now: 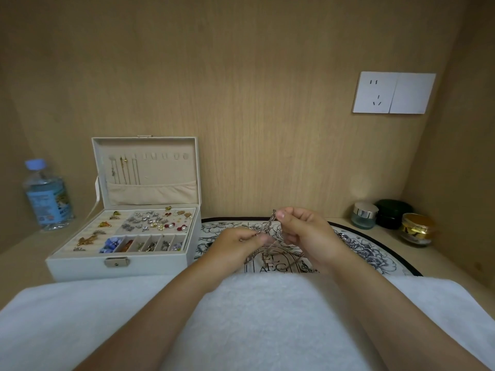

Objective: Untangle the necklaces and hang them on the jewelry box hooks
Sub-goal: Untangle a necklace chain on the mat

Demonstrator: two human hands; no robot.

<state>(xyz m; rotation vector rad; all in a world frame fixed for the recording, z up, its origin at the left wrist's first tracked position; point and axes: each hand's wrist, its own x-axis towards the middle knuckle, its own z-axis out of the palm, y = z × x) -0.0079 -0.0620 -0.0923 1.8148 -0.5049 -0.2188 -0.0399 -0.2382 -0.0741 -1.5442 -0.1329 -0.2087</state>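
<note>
Both forearms lie across a white towel (254,317). Just beyond it, the left hand (235,245) and right hand (302,231) each pinch the tangled necklaces (270,223), whose strands droop beneath them over a floral mat (369,250). Left of the left hand stands the open jewelry box (80,266); three chains (124,170) hang from its lid hooks (164,156)

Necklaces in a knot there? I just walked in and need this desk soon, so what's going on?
A person pinches a tangled clump of necklaces with the left hand and right hand, held up over a floral mat. The open jewelry box stands to the left; a few chains already hang in its lid, and several hooks are bare.
</note>
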